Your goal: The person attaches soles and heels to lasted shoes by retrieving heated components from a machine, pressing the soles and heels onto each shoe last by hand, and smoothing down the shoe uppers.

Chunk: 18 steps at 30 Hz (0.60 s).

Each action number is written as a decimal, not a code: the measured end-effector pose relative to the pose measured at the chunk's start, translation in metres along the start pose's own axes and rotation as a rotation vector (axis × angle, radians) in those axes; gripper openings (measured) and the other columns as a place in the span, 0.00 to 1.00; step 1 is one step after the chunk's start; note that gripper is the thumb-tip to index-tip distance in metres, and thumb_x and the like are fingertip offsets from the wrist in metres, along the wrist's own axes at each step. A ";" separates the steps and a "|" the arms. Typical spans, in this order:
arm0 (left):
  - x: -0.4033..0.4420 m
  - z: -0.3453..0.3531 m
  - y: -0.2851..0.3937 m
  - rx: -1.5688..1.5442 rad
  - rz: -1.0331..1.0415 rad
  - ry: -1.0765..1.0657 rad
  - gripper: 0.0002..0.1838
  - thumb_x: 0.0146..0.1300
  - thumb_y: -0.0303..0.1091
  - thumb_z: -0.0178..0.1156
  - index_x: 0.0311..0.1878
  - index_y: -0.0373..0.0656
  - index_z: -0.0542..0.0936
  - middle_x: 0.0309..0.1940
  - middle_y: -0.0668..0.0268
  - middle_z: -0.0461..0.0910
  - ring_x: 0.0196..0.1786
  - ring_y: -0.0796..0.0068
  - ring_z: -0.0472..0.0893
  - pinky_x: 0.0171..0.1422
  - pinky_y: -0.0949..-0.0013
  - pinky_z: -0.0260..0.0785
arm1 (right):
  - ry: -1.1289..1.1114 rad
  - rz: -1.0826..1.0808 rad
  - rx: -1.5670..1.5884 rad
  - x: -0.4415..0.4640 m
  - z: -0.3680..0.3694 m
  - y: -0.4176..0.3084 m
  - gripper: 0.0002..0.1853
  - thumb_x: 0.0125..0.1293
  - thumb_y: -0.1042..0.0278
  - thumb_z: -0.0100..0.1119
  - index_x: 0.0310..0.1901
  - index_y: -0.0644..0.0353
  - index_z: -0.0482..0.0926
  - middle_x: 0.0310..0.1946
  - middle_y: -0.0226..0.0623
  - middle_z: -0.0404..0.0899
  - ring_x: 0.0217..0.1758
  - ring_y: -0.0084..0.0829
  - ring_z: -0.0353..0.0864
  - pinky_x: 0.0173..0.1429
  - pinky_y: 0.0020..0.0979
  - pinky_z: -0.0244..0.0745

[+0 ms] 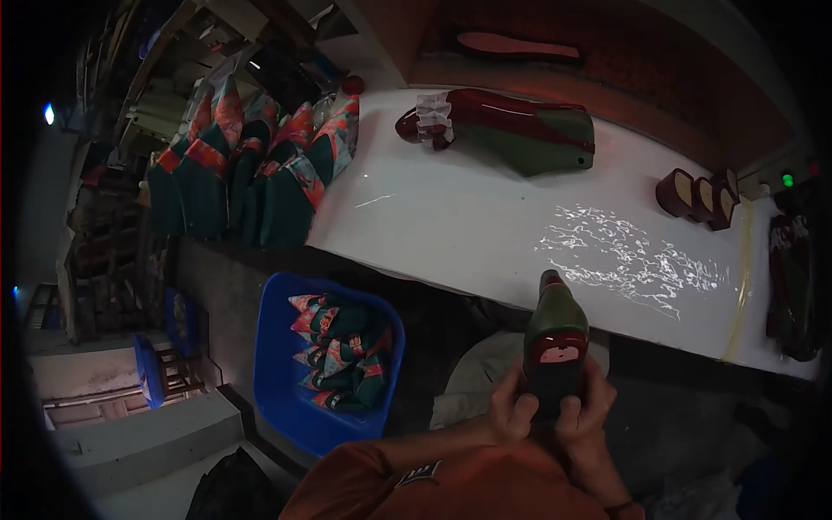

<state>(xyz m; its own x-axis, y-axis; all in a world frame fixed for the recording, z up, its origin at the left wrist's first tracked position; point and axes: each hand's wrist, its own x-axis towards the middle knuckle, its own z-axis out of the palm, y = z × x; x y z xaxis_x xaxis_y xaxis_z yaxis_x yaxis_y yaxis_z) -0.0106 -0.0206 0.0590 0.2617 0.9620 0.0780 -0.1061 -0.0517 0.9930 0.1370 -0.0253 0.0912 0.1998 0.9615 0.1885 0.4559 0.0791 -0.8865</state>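
Observation:
Both of my hands hold one dark green and dark red shoe form (pixel 557 316) in front of my body, at the near edge of the white table (pixel 451 234). My left hand (pixel 513 407) grips its near end from the left, thumb on top. On the other side my right hand (pixel 586 406) closes round the same end, thumb also on top. The form's narrow tip points away from me, over the table edge. Farther back lies a larger green and red form (pixel 520 130) with a white ruffled band at its left end.
Several green forms with patterned red tips (pixel 204 191) stand at the table's left. A blue bin (pixel 282 373) on the left holds similar ones. Dark red blocks (pixel 693 195) sit at the right, near a yellow tape strip (pixel 743 286). A shoe-shaped piece (pixel 520 45) lies on the shelf.

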 end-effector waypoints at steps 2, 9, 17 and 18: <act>0.033 0.006 0.009 -0.096 0.081 0.055 0.40 0.75 0.53 0.46 0.75 0.28 0.52 0.57 0.52 0.74 0.56 0.65 0.75 0.61 0.66 0.67 | 0.022 -0.048 -0.030 0.028 -0.002 -0.002 0.33 0.67 0.42 0.53 0.56 0.70 0.77 0.30 0.48 0.81 0.29 0.44 0.83 0.37 0.36 0.78; 0.040 -0.075 0.063 0.170 -0.012 0.124 0.37 0.63 0.38 0.61 0.73 0.35 0.61 0.54 0.54 0.78 0.55 0.65 0.80 0.58 0.64 0.72 | -0.492 0.342 0.469 0.031 -0.055 -0.015 0.23 0.75 0.54 0.50 0.50 0.70 0.80 0.33 0.33 0.82 0.36 0.19 0.76 0.44 0.27 0.73; 0.035 -0.070 0.000 -0.284 -0.613 -0.440 0.47 0.43 0.51 0.79 0.65 0.38 0.71 0.52 0.60 0.80 0.55 0.71 0.79 0.64 0.67 0.69 | -0.702 0.879 0.557 -0.011 -0.064 0.041 0.23 0.76 0.51 0.49 0.51 0.65 0.81 0.47 0.31 0.82 0.51 0.22 0.77 0.58 0.26 0.70; 0.036 -0.061 -0.011 -0.386 -0.698 -0.328 0.44 0.46 0.50 0.77 0.64 0.38 0.72 0.51 0.61 0.80 0.55 0.70 0.79 0.64 0.67 0.69 | -0.596 0.813 0.563 -0.012 -0.075 0.043 0.24 0.76 0.50 0.50 0.54 0.65 0.80 0.51 0.34 0.81 0.54 0.24 0.77 0.61 0.27 0.70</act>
<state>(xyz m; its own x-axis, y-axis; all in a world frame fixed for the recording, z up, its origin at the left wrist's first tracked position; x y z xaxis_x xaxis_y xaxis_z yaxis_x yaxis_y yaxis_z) -0.0590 0.0311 0.0458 0.6461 0.6103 -0.4585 -0.1207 0.6748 0.7281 0.2196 -0.0533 0.0824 -0.2520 0.7421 -0.6211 -0.1009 -0.6585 -0.7458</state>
